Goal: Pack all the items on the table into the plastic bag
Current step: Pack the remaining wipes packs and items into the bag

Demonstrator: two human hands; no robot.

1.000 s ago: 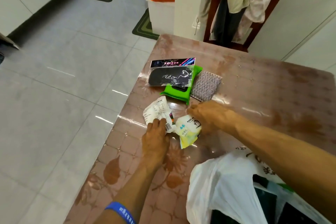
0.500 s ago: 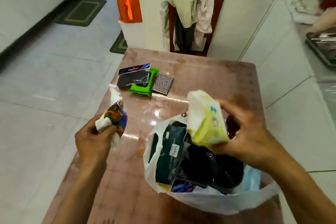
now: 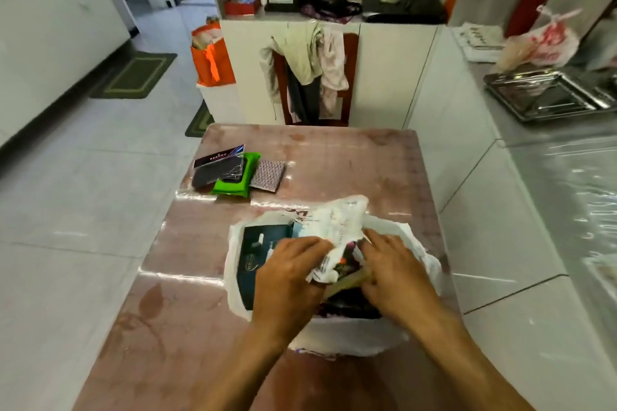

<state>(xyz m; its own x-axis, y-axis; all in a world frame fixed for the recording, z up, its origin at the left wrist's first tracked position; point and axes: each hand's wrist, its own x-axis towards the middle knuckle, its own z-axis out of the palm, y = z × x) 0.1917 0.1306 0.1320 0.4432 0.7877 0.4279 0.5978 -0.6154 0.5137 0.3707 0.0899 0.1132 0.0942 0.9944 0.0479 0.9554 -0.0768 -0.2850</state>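
Plastic bag (image 3: 337,337) sits on the near part of the table (image 3: 350,160), mouth up and already crowded with a dark teal box (image 3: 258,264) and darker goods beneath. Left hand (image 3: 287,280) pinches a crinkled white packet (image 3: 334,237) at the mouth of the bag. Right hand (image 3: 397,274) reaches into the bag with curled fingers; whether it grips anything cannot be told.

Handling, as judged: the bag is thin, limp film that will slump unless its rim is held open. The packet looks light, soft and crushable; a pinch at its edge should serve.

Still to pack, together at the far left of the table: a black card-backed pack (image 3: 218,168) lying over a green pouch (image 3: 238,178), with a grey patterned pad (image 3: 268,175) just beside. All look flat and light, best lifted by an edge.

Clearances: these lie close to the left table edge; the bag stands near the right one. Open tabletop lies between them.
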